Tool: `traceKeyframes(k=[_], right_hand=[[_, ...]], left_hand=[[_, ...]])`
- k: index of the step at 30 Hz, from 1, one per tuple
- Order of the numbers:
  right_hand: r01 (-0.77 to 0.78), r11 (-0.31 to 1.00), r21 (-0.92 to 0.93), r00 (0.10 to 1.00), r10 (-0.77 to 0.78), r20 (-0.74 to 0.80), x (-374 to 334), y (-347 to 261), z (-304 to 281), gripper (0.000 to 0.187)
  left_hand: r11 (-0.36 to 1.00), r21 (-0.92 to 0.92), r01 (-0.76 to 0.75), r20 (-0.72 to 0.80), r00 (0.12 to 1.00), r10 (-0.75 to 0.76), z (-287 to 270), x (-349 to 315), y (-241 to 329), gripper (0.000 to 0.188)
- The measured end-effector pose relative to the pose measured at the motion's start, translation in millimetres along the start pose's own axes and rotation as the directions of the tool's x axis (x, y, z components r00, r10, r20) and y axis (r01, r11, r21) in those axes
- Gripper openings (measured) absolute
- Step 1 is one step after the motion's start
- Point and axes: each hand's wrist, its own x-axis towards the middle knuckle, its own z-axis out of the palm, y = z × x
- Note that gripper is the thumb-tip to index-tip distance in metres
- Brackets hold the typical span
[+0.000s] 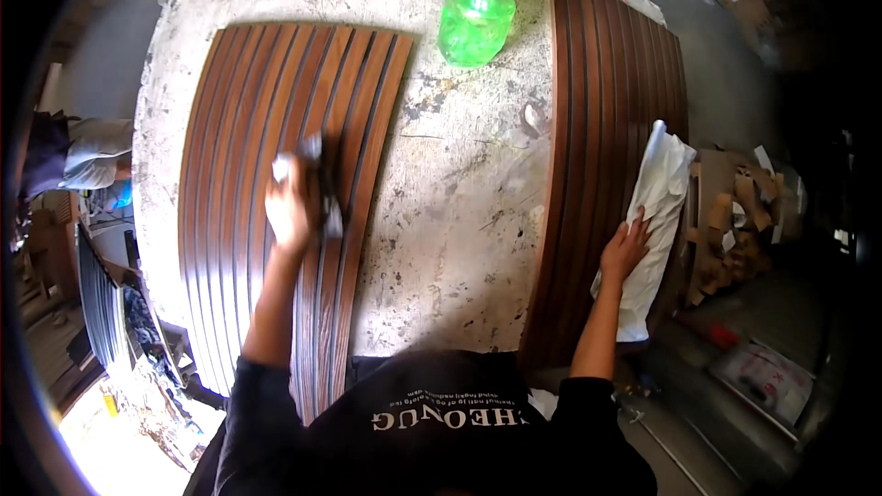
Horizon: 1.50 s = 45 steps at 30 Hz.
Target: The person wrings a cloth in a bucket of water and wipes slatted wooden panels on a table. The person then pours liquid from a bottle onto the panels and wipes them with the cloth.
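Near the middle of a brown slatted wood panel (248, 110), my left hand (288, 211) is closed on a dark, narrow block-like object (329, 193). Motion blurs that object, so its kind is unclear; it rests across the grooves or just above them. Something small and white shows at the top of this hand. On the right, my right hand (625, 248) lies flat with its fingers spread on a crumpled white cloth (654, 220). The cloth drapes over the outer edge of a second brown slatted panel (588, 129).
Both panels lie on a stained, pale worktable (450, 211). A bottle of green liquid (476, 18) with a white cap stands at the far side between them. Cardboard scraps (735, 220) are beyond the right edge; another person (87, 152) is at the far left.
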Motion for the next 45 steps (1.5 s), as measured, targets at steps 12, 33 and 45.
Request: traceKeyframes(k=[12,33,45], right_hand=[[0.481,0.523,0.704,0.738,-0.675,-0.003,-54.6,-254.3,-20.7,0.055],[0.547,0.679,0.489,0.761,-0.647,0.046,-14.4,-392.0,52.7,0.065],[0.672,0.445,0.592,0.561,-0.828,-0.014,-2.3,-384.6,44.2,0.069]], left_hand=[[0.985,0.081,0.153,-0.111,0.983,-0.143,-7.7,101.8,-24.2,0.022],[0.985,-0.070,-0.157,-0.069,0.986,0.153,-9.1,28.1,24.8,0.013],[0.986,-0.130,-0.108,-0.158,0.984,0.087,14.8,200.9,53.5,0.012]])
